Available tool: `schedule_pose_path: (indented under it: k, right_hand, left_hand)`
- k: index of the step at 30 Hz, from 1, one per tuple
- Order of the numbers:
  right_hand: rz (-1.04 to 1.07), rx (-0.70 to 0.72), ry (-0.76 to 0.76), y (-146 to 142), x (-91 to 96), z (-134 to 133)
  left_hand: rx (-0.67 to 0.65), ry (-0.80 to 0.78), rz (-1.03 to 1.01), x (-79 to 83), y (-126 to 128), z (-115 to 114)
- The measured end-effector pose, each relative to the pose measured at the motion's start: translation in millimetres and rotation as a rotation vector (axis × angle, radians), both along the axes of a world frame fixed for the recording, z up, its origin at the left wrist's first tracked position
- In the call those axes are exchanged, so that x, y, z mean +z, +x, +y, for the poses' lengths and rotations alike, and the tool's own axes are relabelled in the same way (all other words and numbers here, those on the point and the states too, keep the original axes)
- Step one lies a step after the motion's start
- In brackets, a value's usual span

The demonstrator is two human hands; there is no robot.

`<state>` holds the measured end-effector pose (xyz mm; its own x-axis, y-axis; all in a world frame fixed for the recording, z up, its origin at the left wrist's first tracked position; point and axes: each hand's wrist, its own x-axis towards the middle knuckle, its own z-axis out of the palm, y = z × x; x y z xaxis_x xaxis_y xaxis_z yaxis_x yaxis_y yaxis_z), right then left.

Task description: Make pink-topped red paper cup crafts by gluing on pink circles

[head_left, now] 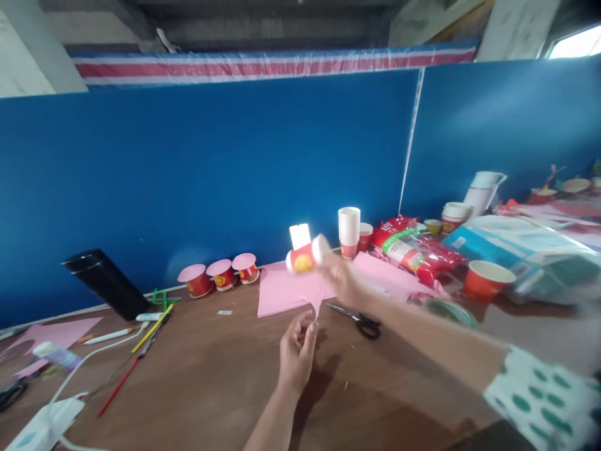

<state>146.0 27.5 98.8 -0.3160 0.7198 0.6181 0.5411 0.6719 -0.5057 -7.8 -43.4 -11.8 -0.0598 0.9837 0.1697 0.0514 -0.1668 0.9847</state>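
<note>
While spotting a white power strip (47,423) at the near left of the brown table (211,369) and a green-dotted sleeve (535,394) at near right, can't miss the left hand (297,351) a bit past them, with thumb and fingers pinched together on the tip of a thin pink strip (318,307). Can't make out the strip's other end, kinda lost against the pink sheets (277,289) behind. Just right of that hand, see black-handled scissors (359,318) lying flat on the table. Over on the left at about the same depth, see a yellow stick (153,327). Farther in, have the right hand (340,277), pretty blurry, clamped around a red-and-white paper cup (305,257), tipped sideways in the air by the pink sheets. Along the foot of the blue partition (258,156), count three red cups (222,282) lined up left of the sheets, all topped with pink discs (192,272). Past the right hand, find an upright stack of paper cups (349,230), then a shiny red bag (416,245) farther right.
</note>
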Motion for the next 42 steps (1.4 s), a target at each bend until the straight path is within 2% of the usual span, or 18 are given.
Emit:
schedule_pose_path:
  k: [2, 4, 8, 11, 13, 17, 22, 24, 28, 32, 42]
  right_hand:
    - [0.016, 0.165, 0.06, -20.5, -38.8, -39.1]
    - [0.045, 0.21, 0.078, -31.6, -65.6, -62.1]
    - [0.023, 0.205, 0.087, -33.8, -92.0, -68.4]
    - [-0.055, 0.196, 0.108, -32.5, -102.5, -63.9]
    - [-0.08, 0.183, 0.123, -33.0, -106.4, -64.1]
    - [-0.064, 0.167, 0.15, -33.0, -107.6, -69.0]
    - [0.121, -0.068, 0.101, -31.1, -110.2, -66.1]
    - [0.193, -0.121, 0.083, -31.4, -112.2, -62.4]
    - [0.226, -0.119, 0.041, -31.4, -114.2, -57.9]
    - [0.249, -0.128, 0.0, -29.3, -113.3, -57.6]
    - [0.246, -0.05, 0.055, -26.8, -110.7, -62.2]
  left_hand:
    - [0.013, 0.05, -0.052, 2.1, -0.7, -3.5]
    - [0.046, 0.069, -0.125, 1.8, -0.4, -5.2]
    - [0.05, -0.025, -0.441, -2.6, 1.9, -2.8]
    - [-0.019, -0.112, -0.554, -3.7, 1.5, -0.7]
    - [-0.064, -0.118, -0.61, -2.1, -0.3, -0.3]
    - [-0.061, -0.153, -0.702, 4.0, -5.8, 0.2]
    - [0.0, -0.215, -0.811, 9.1, -10.1, 3.3]
    - [-0.002, -0.218, -0.823, 9.5, -9.4, 4.4]
    - [-0.103, -0.199, -0.791, 8.2, -6.8, 5.2]
    - [-0.149, -0.196, -0.764, 5.3, -7.9, 4.2]
    - [-0.232, -0.139, -0.764, 0.3, -9.4, 1.8]
